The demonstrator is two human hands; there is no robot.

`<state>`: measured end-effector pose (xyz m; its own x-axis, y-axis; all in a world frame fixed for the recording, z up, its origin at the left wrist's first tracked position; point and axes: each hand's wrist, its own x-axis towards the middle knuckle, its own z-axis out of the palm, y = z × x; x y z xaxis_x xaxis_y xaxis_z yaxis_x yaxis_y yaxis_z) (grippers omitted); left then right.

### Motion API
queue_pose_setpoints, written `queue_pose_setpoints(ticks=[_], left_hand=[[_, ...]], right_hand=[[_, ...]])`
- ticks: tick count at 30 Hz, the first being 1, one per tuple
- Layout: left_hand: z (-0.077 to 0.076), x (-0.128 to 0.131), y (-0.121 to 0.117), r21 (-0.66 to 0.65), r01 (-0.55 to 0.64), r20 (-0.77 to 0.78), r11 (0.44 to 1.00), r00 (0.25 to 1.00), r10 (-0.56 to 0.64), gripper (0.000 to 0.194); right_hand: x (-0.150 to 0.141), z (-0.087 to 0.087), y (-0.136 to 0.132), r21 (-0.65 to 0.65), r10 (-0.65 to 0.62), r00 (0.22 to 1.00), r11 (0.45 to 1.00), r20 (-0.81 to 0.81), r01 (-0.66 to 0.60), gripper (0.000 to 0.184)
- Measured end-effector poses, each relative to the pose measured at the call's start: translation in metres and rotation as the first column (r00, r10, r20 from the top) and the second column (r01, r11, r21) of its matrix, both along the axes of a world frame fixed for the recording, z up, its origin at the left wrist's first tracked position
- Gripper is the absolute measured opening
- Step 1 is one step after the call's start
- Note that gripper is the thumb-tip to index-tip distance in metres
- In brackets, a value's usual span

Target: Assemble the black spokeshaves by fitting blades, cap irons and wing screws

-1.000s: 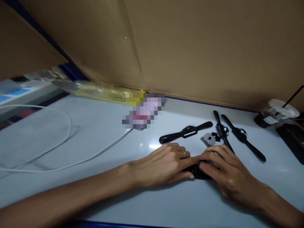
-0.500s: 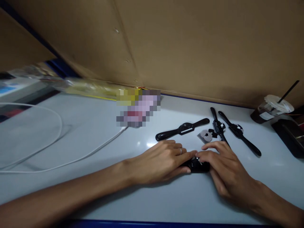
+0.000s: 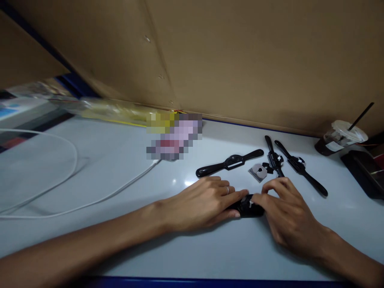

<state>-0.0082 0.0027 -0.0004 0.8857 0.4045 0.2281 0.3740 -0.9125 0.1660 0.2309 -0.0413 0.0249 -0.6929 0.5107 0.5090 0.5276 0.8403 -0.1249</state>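
Observation:
A black spokeshave (image 3: pixel 249 211) lies on the table between my hands, its ends covered by my fingers. My left hand (image 3: pixel 211 202), with a ring on one finger, is closed around its left handle and holds it down. Over the right part curls my right hand (image 3: pixel 288 216), fingertips bent at the small silver screw (image 3: pixel 251 203) in the middle of the tool; the thumb tip is hidden. Beyond my hands lie a bare spokeshave body (image 3: pixel 235 161), two more spokeshaves (image 3: pixel 273 158) (image 3: pixel 301 165) with silver screws, and a flat grey blade piece (image 3: pixel 258 171) with a notched hole.
A cup with a straw (image 3: pixel 333 140) stands at the back right, beside a black box-like object (image 3: pixel 364 174). At the back left are a blurred-out pinkish object (image 3: pixel 177 138) on a white cable (image 3: pixel 129 188) and a yellow plastic-wrapped bundle (image 3: pixel 120 112). A brown board (image 3: pixel 240 60) walls the rear.
My right fingers have drawn back and curled more over the spokeshave, baring more of its silver screw. My left hand has stayed in place.

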Motion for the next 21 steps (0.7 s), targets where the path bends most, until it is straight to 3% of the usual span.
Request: queue_pose_setpoints(ticks=[6, 10, 14, 18, 21], left_hand=[[-0.0002, 0.0002, -0.0002, 0.008, -0.004, 0.009, 1.0, 1.0, 0.004, 0.037], [-0.0002, -0.0004, -0.0003, -0.002, -0.015, -0.02, 1.0, 1.0, 0.015, 0.037], [-0.0011, -0.0013, 0.0001, -0.001, -0.023, -0.032, 1.0, 0.999, 0.023, 0.038], [-0.002, -0.0017, 0.0, 0.008, -0.025, -0.033, 1.0, 0.999, 0.025, 0.038], [-0.0014, -0.0018, -0.0004, 0.004, -0.025, -0.037, 1.0, 0.999, 0.025, 0.038]], right_hand=[[-0.0006, -0.0008, 0.0012, -0.04, 0.063, 0.998, 0.997, 0.012, -0.062, 0.038], [-0.0012, -0.0006, 0.0015, 0.026, -0.008, 1.0, 1.0, 0.028, 0.008, 0.037], [-0.0002, -0.0005, 0.0009, -0.017, 0.072, 0.997, 0.997, 0.024, -0.071, 0.033], [0.0004, 0.0006, 0.0005, 0.058, -0.002, 0.999, 0.998, 0.043, 0.0, 0.033], [0.0, 0.0011, -0.0006, -0.007, 0.059, 0.998, 0.998, 0.026, -0.059, 0.031]])
